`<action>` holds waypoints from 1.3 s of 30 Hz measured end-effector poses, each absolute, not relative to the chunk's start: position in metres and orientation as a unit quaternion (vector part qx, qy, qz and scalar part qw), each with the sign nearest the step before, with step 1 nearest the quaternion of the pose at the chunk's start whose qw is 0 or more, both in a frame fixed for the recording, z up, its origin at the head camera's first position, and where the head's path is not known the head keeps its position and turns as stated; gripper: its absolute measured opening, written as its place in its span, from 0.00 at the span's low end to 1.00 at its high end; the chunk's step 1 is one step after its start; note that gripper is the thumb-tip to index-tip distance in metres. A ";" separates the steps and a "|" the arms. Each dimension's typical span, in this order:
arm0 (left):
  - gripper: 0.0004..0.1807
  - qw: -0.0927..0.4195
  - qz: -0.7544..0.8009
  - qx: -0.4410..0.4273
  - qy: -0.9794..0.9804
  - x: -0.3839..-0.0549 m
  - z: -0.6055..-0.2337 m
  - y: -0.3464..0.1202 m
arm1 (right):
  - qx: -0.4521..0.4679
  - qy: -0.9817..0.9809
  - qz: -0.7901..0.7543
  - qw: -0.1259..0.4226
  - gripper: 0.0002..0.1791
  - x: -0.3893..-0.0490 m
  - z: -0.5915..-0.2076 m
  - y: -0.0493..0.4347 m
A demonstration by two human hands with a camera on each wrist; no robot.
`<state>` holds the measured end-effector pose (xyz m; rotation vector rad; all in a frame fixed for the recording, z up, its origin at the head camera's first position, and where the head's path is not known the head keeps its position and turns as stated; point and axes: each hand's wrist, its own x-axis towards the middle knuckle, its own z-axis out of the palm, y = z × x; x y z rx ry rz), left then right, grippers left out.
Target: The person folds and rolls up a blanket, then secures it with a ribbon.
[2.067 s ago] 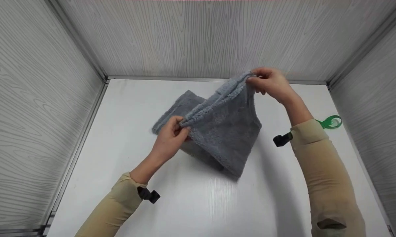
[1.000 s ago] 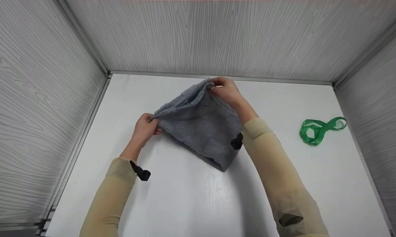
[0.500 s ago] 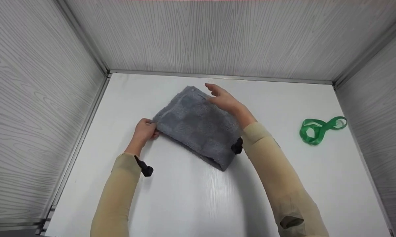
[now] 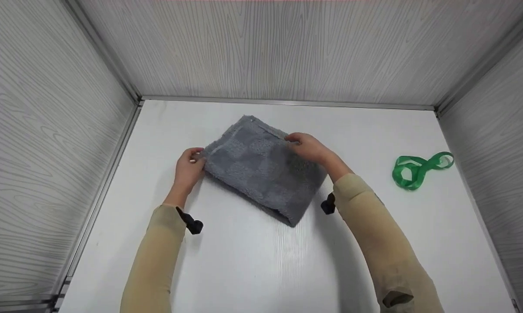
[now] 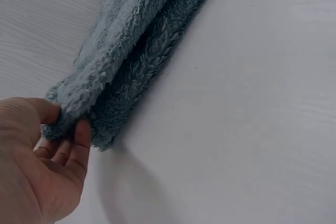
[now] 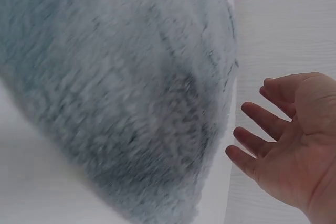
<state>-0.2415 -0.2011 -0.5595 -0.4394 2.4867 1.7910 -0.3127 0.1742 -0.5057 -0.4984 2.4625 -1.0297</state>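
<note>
A fluffy grey towel [image 4: 261, 165], folded into layers, lies slantwise on the white table. My left hand [image 4: 189, 169] pinches its left corner; in the left wrist view thumb and fingers close on the towel's edge [image 5: 100, 77], where the fold between layers shows. Over the towel's upper right edge is my right hand [image 4: 309, 147]. In the right wrist view this hand [image 6: 286, 140] has loosely extended fingers with nothing between them, just beside the towel [image 6: 126, 93].
A looped green ribbon [image 4: 411, 171] lies on the table [image 4: 244, 269] at the right. Grey wood-grain walls [image 4: 261, 52] enclose the table at the back and both sides.
Both hands brought the lifted towel leftward and its raised upper edge was laid down. My right hand let go of the far corner and moved right and nearer along the edge.
</note>
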 end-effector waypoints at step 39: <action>0.36 0.148 0.119 0.376 0.907 -0.179 -0.539 -0.055 | -0.235 0.952 -0.172 0.094 0.30 -0.290 -0.554 0.257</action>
